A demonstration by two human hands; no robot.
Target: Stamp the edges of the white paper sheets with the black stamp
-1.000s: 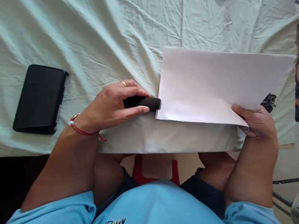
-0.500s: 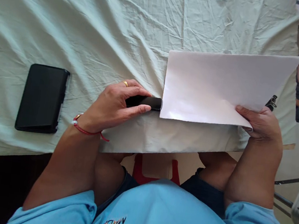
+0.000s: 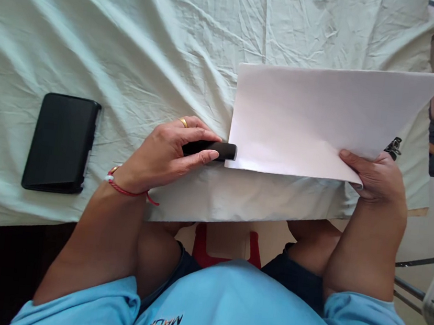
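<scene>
Smooth white paper (image 3: 302, 115) is pinched by right hand (image 3: 379, 177) over wrinkled, cloth-covered bench (image 3: 168, 46) | rounded black stapler-like tool (image 3: 229, 152) is grasped by left hand (image 3: 165, 148), end lapped over paper's near-left corner | clips (image 3: 394, 147) are part-hidden by right hand; black phone (image 3: 59, 143) at left

One left hand (image 3: 167, 150) and one right hand (image 3: 383, 178) make two, with one black stapler-like tool (image 3: 226, 151), one phone (image 3: 59, 140), one pale tablecloth (image 3: 156, 44), one finger ring (image 3: 183, 122), one red cord bracelet (image 3: 122, 190) and one blue shirt (image 3: 238, 307). How many sheets make up the white paper (image 3: 305, 115), and how many dark clips (image 3: 393, 147) there are, cannot be told.
</scene>
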